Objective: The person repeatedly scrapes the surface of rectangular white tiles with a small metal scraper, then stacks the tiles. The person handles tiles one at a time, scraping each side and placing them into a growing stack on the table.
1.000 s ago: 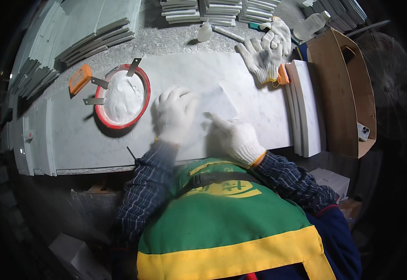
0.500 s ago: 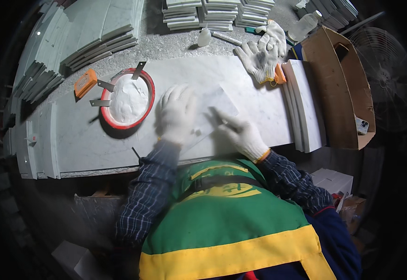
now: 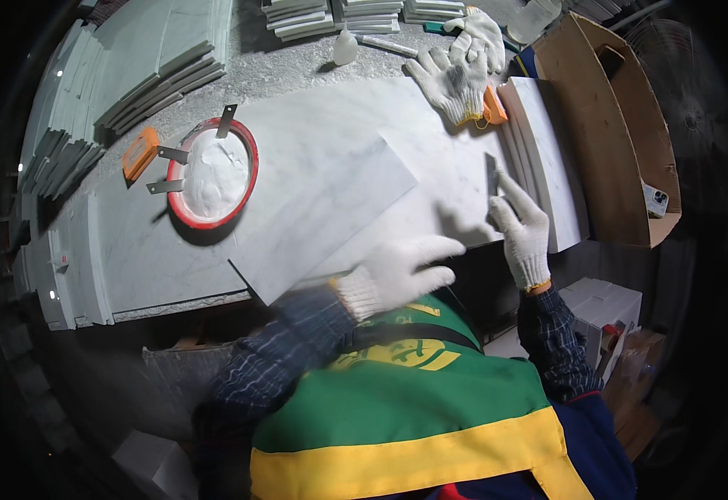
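Note:
A rectangular white marble tile (image 3: 326, 221) lies aslant on the larger marble slab (image 3: 314, 112), its near corner reaching past the slab's front edge. My left hand (image 3: 401, 273), in a white knit glove, is off the tile near its front side, thumb and fingers apart, holding nothing. At the right my gloved right hand (image 3: 524, 237) pinches a thin grey scraper blade (image 3: 492, 175) held upright above the slab. To the left stands a red-rimmed bowl (image 3: 254, 162) of white paste (image 3: 216, 177); several metal blades (image 3: 226, 121) rest on its rim.
An orange box (image 3: 140, 154) sits beside the bowl. Tile stacks (image 3: 160, 50) line the back left. Spare gloves (image 3: 456, 79), a small bottle (image 3: 345, 48) and an orange item (image 3: 494, 106) lie behind. Stacked slabs (image 3: 552, 167) and a cardboard box (image 3: 622, 125) bound the right.
My left hand has lifted off the tile and swung right toward the front edge. My right hand has moved right, away from the tile, with the scraper blade. The view has shifted slightly.

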Tool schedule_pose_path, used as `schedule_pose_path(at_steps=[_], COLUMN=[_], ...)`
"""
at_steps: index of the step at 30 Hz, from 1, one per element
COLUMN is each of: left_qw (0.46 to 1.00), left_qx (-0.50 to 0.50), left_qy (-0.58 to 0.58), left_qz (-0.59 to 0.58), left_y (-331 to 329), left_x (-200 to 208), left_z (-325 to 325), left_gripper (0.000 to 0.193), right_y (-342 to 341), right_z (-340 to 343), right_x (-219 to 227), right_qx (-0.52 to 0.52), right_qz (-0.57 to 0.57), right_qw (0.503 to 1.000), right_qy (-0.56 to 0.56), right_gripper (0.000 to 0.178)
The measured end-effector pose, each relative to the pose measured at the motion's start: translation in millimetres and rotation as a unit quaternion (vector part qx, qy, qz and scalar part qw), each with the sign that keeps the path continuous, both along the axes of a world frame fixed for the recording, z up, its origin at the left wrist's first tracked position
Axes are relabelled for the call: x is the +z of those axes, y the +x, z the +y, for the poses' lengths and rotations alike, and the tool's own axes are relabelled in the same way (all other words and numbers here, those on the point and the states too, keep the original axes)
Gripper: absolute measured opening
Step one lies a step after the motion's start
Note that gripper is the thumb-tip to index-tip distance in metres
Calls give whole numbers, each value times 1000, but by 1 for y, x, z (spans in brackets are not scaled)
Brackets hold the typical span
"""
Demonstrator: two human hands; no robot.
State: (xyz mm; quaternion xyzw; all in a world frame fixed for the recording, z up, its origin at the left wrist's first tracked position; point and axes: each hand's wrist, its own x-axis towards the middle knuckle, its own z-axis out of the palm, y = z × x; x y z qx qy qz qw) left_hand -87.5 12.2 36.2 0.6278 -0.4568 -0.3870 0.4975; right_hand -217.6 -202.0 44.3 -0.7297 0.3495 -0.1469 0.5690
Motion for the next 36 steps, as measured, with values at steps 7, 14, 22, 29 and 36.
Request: schedule_pose_path(at_steps=[7, 14, 22, 29, 36], left_qw=[928, 890, 900, 898, 902], left_qx=[217, 416, 415, 388, 383], left_qy=[94, 106, 44, 109, 94], left_qz=[289, 154, 124, 175, 176], left_y=[13, 55, 61, 69, 72], left_x=[5, -33, -59, -70, -69], left_z=[35, 91, 97, 105, 106], left_gripper=[27, 20, 37, 14, 17], right_y=[21, 97, 103, 75, 88], right_z=[77, 39, 81, 106, 75], right_x=[-3, -18, -19, -10, -2], right_qx=[262, 325, 390, 458, 371], right_qz=[-9, 107, 124, 150, 114], right_qw=[965, 826, 764, 767, 810], right_qy=[0, -447, -499, -424, -440], right_gripper=[60, 43, 43, 48, 54])
